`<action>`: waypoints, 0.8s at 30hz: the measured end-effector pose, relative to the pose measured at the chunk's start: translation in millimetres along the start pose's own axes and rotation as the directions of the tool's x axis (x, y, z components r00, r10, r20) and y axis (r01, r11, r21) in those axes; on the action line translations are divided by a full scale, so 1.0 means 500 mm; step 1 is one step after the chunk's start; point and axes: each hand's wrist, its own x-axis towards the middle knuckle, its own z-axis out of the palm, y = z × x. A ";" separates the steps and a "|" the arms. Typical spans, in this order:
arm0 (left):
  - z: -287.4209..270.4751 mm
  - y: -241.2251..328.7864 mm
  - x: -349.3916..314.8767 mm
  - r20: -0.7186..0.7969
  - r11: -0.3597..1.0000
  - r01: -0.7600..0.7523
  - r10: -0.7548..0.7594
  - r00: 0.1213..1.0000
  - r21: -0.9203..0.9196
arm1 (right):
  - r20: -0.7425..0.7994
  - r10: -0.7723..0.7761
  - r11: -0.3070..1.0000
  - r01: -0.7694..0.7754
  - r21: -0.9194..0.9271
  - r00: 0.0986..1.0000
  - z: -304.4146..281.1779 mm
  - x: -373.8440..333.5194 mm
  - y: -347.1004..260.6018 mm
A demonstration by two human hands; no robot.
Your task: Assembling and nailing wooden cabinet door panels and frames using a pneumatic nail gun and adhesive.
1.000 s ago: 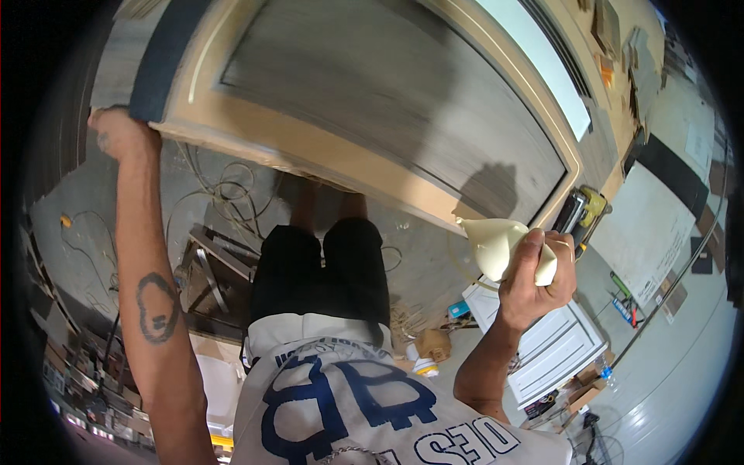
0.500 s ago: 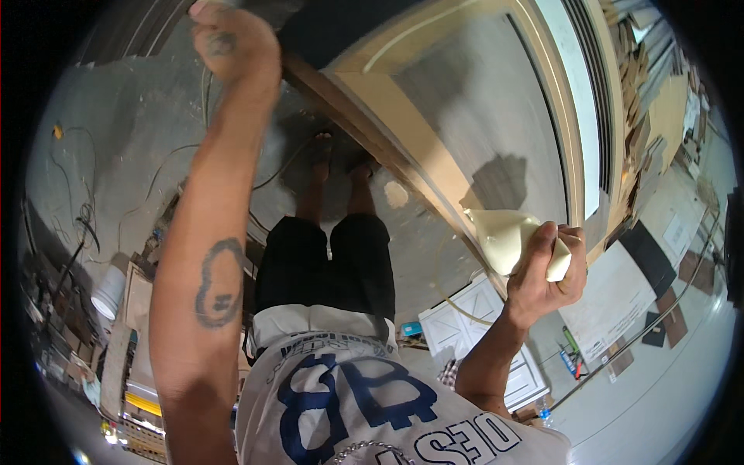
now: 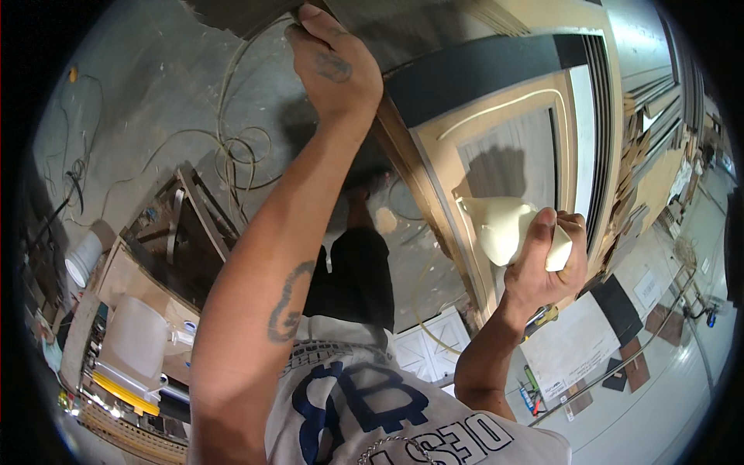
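Observation:
My right hand (image 3: 546, 256) is closed around a soft plastic bag of cream-coloured glue (image 3: 500, 225). The bag's pointed end is over the near end of a wooden frame (image 3: 431, 155). A pale bead of glue (image 3: 504, 106) curves along the frame's far corner, and a grey panel (image 3: 496, 159) lies within it. My left hand (image 3: 341, 77) is stretched far forward, its fingers closed at the edge of a dark grey board (image 3: 248, 14). Those fingertips are partly hidden at the picture's top.
Loose hoses (image 3: 240, 159) coil across the floor at left. A white bucket (image 3: 84, 256) and a translucent jug (image 3: 133, 337) stand by a wooden cart. Wood strips (image 3: 643, 147) are stacked at right. White boards (image 3: 570, 341) lie at lower right.
My left hand has swung right and a little nearer, and the dark board now shows beside it. The view has shifted, uncovering more of the cart. My right hand still grips the glue bag.

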 end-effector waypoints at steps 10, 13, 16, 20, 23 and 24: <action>0.021 0.014 -0.009 -0.143 0.996 -0.080 0.073 0.987 -0.047 | -0.006 -0.099 0.994 0.099 0.037 0.995 0.053 0.058 -0.015; 0.023 0.009 -0.006 -0.156 0.994 -0.105 0.098 0.983 -0.032 | -0.045 -0.073 0.993 0.077 0.091 0.996 0.063 0.065 -0.016; 0.021 0.006 -0.007 -0.122 0.996 -0.071 0.063 0.991 -0.062 | -0.043 -0.077 0.992 0.081 0.101 0.996 0.068 0.072 -0.014; 0.021 0.007 -0.010 -0.117 0.993 -0.053 0.040 0.992 -0.103 | -0.025 -0.065 0.990 0.068 0.121 0.998 0.076 0.080 -0.010; 0.019 0.006 -0.009 -0.103 0.996 -0.036 0.027 0.994 -0.084 | -0.006 -0.054 0.990 0.054 0.134 0.999 0.079 0.084 -0.005; 0.019 0.005 -0.009 -0.094 0.997 -0.025 0.018 0.995 -0.077 | -0.004 -0.062 0.990 0.062 0.129 0.998 0.080 0.084 -0.004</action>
